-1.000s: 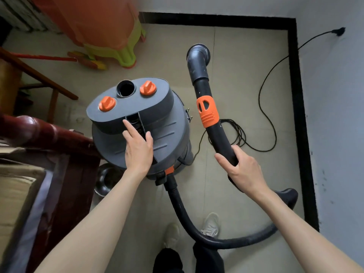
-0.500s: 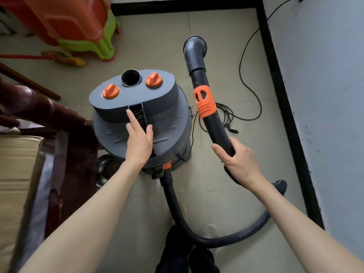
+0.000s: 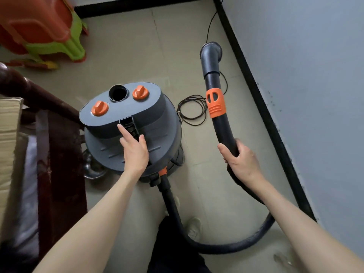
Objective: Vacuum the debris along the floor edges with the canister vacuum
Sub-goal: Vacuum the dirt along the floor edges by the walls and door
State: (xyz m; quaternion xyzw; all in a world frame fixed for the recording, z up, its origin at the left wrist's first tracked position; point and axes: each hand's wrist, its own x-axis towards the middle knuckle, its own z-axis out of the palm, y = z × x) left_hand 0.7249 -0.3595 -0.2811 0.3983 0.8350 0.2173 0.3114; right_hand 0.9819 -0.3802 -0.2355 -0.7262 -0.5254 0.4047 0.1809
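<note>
Two stools (image 3: pixel 45 30) and cord (image 3: pixel 194 109) near vacuum (image 3: pixel 130 134).

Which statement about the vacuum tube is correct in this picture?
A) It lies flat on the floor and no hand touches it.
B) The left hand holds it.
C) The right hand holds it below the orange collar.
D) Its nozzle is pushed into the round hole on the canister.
C: the right hand grips the black tube below its orange collar, while the left hand rests on the canister.

bare forearms (image 3: pixel 102 217), no sleeves, dark trousers (image 3: pixel 173 253), light shoe (image 3: pixel 194 226)
</note>
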